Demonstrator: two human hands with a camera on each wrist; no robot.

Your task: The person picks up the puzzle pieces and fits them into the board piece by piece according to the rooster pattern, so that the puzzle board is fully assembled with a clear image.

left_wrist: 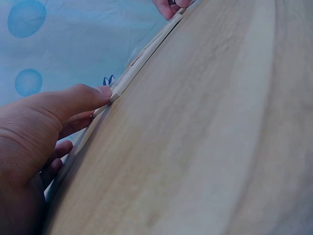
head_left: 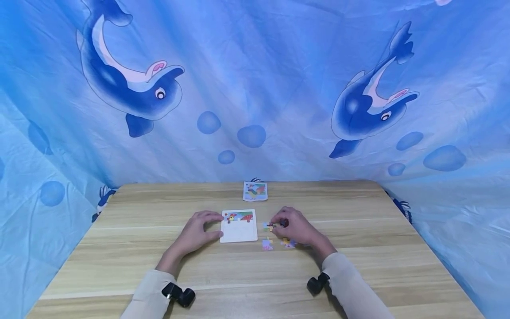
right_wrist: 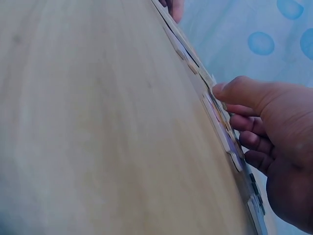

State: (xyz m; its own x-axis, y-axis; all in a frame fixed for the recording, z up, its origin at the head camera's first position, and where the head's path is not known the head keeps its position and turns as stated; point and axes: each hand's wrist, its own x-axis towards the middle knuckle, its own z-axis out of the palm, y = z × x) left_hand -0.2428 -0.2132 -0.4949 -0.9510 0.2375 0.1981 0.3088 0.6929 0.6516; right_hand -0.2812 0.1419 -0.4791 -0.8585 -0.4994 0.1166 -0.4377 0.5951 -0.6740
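A square white puzzle tray [head_left: 239,234] lies on the table, its top strip filled with a colorful picture and its lower part bare white. My left hand [head_left: 201,230] rests at the tray's left side, thumb and forefinger spread apart along that edge. In the left wrist view the thumb [left_wrist: 100,94] touches the tray's edge. To the right of the tray, my right hand [head_left: 292,226] pinches a small puzzle piece [head_left: 266,227] with thumb and fingertips, low over the table. The fingers partly cover this piece. Under and beside the right hand lie other puzzle pieces [head_left: 267,244].
Behind the tray, toward the back edge of the wooden table [head_left: 191,283], lies a printed picture card [head_left: 255,191]. More loose pieces [head_left: 287,242] sit below the right hand. A blue curtain [head_left: 255,88] with dolphins hangs behind the table.
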